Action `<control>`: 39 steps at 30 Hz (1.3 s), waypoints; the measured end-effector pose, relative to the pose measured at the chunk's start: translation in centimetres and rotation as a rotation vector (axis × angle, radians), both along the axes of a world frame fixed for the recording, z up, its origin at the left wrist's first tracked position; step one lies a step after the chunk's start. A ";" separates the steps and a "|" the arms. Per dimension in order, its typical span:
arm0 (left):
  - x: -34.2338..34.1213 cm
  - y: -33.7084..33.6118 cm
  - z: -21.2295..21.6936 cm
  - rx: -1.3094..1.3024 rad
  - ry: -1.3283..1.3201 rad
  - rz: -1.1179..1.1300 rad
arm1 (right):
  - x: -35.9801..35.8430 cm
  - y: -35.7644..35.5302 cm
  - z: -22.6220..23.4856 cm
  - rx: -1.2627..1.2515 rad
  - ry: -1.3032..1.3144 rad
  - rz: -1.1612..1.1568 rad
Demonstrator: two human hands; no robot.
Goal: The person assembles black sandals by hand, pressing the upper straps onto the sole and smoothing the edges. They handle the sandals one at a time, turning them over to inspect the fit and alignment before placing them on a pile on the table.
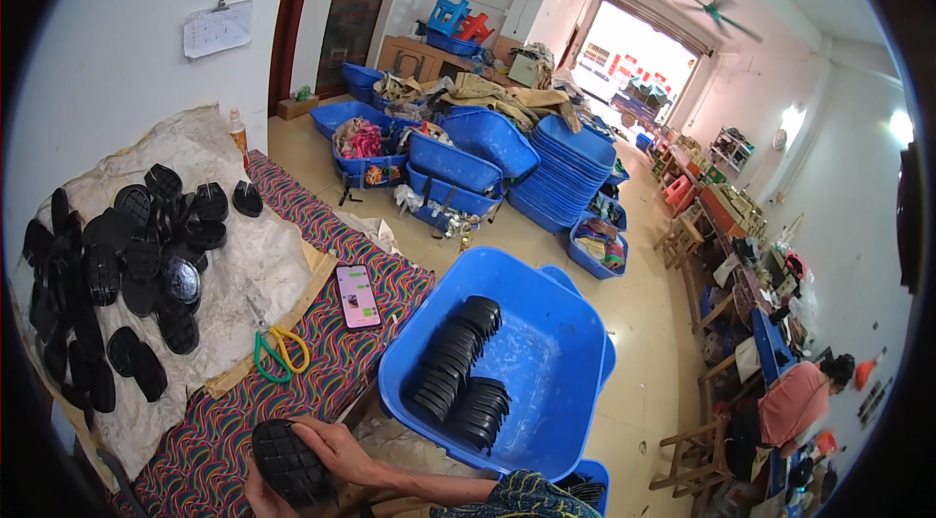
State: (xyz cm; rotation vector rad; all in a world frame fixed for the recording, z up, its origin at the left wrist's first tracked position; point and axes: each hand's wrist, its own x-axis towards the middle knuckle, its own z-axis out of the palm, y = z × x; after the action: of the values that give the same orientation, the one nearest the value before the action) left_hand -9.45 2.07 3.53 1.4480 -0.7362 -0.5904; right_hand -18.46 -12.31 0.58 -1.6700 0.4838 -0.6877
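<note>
My left hand and my right hand hold a black shoe sole between them at the lower edge, its grooved tread facing up. The right thumb and fingers grip its upper right side; the left hand is partly hidden behind its lower left side. A loose pile of black soles lies on crumpled pale paper to the left. On my right, a large blue tub contains two rows of black soles standing close together.
Scissors with green and yellow handles and a phone lie on the patterned tablecloth. Stacked blue tubs and cloth-filled tubs stand beyond. Another person sits at the long bench at far right, beside wooden stools.
</note>
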 end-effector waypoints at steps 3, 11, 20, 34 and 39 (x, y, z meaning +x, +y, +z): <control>-0.3 -0.8 -0.3 -0.031 0.086 0.005 | -0.3 -0.2 -0.2 -0.014 -0.013 -0.038; 0.2 0.0 -2.3 -0.025 0.708 -0.037 | -0.5 -1.6 -0.4 -0.404 -0.016 -0.160; -0.9 0.5 -2.8 0.353 0.312 0.083 | -0.5 -1.3 -0.5 -0.507 0.013 -0.192; -0.4 -0.3 -4.5 0.250 -0.094 0.175 | 0.0 -0.3 -0.8 -0.498 -0.068 -0.220; -1.3 -1.0 -3.3 0.288 0.065 0.175 | -0.5 -1.3 -0.3 -0.531 -0.029 -0.173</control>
State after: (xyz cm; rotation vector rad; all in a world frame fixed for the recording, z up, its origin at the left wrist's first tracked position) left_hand -10.76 1.11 0.28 1.7296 -0.4801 -0.6227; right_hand -18.99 -13.64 0.23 -2.1251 0.4521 -1.0306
